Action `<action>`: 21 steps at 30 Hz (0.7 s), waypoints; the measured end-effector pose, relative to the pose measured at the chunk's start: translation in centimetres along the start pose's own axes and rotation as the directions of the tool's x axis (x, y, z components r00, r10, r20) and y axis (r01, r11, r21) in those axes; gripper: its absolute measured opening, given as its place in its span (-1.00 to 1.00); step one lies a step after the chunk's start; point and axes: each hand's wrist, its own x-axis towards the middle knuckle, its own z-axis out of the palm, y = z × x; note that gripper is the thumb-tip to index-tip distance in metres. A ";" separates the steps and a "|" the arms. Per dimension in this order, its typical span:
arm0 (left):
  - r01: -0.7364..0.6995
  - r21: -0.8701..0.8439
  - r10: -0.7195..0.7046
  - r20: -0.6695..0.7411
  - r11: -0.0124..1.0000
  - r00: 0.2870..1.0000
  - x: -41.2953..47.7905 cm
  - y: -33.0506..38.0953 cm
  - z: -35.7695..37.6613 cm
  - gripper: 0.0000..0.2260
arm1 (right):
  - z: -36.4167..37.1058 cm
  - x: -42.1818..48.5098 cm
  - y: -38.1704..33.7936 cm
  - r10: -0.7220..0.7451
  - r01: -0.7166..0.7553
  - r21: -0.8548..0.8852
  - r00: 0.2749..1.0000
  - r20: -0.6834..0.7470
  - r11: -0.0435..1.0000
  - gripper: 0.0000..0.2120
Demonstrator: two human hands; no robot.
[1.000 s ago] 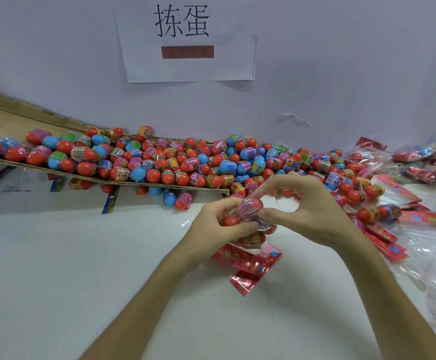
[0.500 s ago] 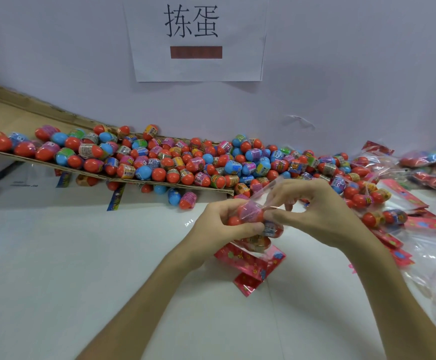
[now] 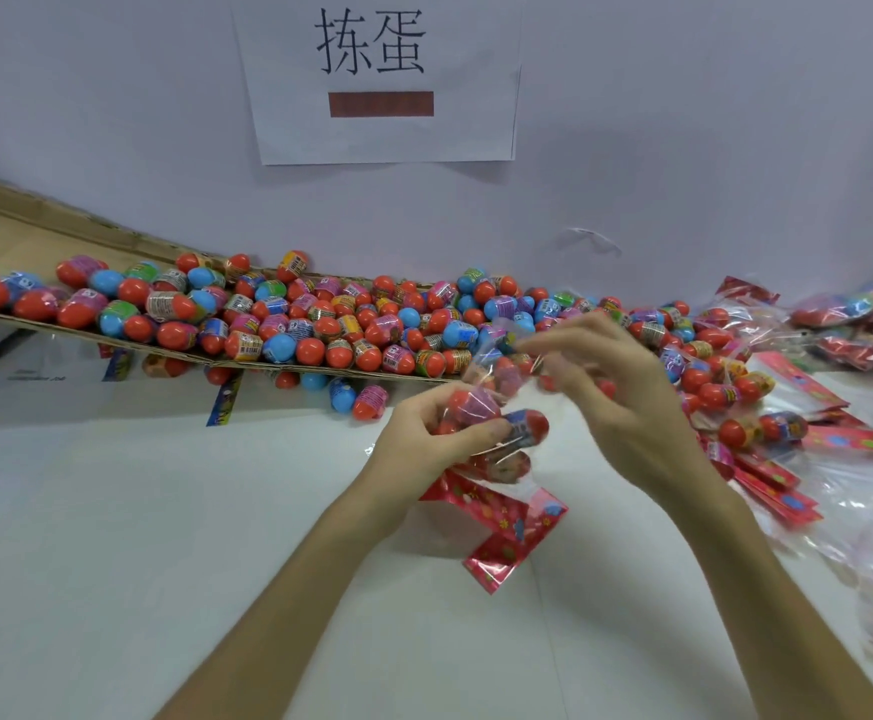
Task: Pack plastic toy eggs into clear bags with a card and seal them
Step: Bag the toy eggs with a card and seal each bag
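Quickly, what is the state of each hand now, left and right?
Left hand: grips the clear bag with eggs inside.
Right hand: pinches the same bag's top edge; a little blurred.

The left hand (image 3: 424,439) grips a clear bag (image 3: 496,366) of eggs (image 3: 527,426) above the white table (image 3: 164,511); the right hand (image 3: 626,407), blurred, pinches its top. Red cards (image 3: 496,511) lie beneath. Loose eggs (image 3: 320,324) heap on cardboard (image 3: 60,226) behind.
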 end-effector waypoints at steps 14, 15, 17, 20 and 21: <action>-0.023 -0.192 -0.002 -0.129 0.981 0.992 -0.1 0.9 -0.2 -0.70 | 0.6 -0.2 -0.5 0.069 -0.070 0.067 0.998 0.012 0.995 -0.31; -0.039 -0.189 0.014 -0.132 0.981 0.991 -0.1 0.9 -0.2 -0.70 | 0.8 -0.1 -0.6 0.136 -0.138 0.086 0.990 0.036 0.987 -0.31; -0.054 -0.173 0.036 -0.109 0.983 0.993 -0.2 0.9 -0.2 -0.71 | 1.5 0.0 -0.6 0.223 -0.231 0.107 0.971 0.080 0.967 -0.50; -0.030 -0.124 0.024 -0.049 0.992 0.999 -0.3 0.8 0.0 -0.68 | 2.3 -0.1 -0.4 0.294 -0.298 0.205 0.954 0.050 0.932 -0.92; -0.026 -0.100 0.021 -0.052 0.995 0.998 -0.2 0.8 0.1 -0.68 | 2.4 -0.1 -0.3 0.311 -0.315 0.268 0.949 0.056 0.911 -0.94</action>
